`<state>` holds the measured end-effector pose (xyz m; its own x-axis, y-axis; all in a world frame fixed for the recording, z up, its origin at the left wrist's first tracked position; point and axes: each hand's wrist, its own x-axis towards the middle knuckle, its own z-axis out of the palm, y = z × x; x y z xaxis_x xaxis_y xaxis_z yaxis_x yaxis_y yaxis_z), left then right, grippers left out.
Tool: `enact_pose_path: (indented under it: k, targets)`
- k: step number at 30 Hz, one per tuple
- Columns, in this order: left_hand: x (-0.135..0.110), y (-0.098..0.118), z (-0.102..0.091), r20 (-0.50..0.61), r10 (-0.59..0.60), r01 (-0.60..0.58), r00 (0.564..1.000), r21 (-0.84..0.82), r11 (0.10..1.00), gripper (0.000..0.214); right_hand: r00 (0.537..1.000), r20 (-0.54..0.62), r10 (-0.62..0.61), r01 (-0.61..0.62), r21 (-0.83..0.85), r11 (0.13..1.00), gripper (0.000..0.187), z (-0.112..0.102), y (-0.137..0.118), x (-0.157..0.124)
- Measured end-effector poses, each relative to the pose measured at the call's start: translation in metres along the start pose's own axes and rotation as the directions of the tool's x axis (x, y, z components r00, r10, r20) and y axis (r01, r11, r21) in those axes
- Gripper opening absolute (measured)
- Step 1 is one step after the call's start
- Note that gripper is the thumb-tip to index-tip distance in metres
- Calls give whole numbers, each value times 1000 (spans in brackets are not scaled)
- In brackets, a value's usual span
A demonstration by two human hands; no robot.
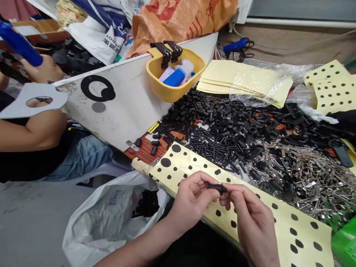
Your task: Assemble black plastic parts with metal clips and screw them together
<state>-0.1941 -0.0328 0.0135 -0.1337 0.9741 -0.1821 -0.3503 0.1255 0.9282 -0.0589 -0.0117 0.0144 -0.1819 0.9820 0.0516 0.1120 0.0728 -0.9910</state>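
Note:
Between my two hands is a small black cylindrical plastic part [217, 188], narrower at its right end. My left hand [191, 198] pinches its thicker body with thumb and fingers. At the narrow tip, my right hand [251, 215] has its thumb and forefinger pressed together; whatever lies between those fingertips is mostly hidden. Both hands are above a yellow sheet with black dots [194, 165] along the table's near edge. Just beyond it lie many short black ribbed rods [214, 144] and a heap of black plastic parts [222, 115].
Thin metal pieces [311, 181] pile up at right, near a green basket [345, 241]. A yellow bin [175, 89] hangs on a white partition [128, 104]. Below left is a white sack [111, 218] holding black parts. Beyond the partition, another person's hand [44, 70] grips a blue tool.

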Motion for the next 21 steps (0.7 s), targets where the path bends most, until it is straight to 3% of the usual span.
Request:
enact_pose_path:
  k: [3, 5, 8, 11, 13, 16, 21]
  targets:
    - [3, -5, -4, -5, -70, 70, 998, -79, 994, 11, 999, 16, -46, 47, -56, 997, 19, -3, 2, 2]
    - [4, -8, -6, 6, -105, 105, 994, -128, 986, 13, 989, -11, -148, 145, -163, 976, 15, -3, 6, 3]
    - [4, -10, -8, 33, -134, 137, 990, -149, 979, 15, 912, 33, -408, 396, -322, 860, 14, -1, 10, 6]
    - [2, -9, -9, 40, -148, 152, 988, -134, 979, 15, 842, 107, -529, 524, -396, 754, 14, 1, 9, 11]
    - [2, -8, -11, 32, -143, 146, 989, -118, 982, 14, 845, 107, -524, 516, -424, 745, 13, 1, 7, 13]
    - [3, -7, -12, 24, -131, 133, 991, -93, 987, 14, 886, 107, -451, 451, -423, 786, 9, 1, 7, 13]
    - [0, -6, -9, 19, -179, 180, 984, -123, 976, 19, 967, 21, -256, 239, -437, 867, 15, -5, 16, 7]
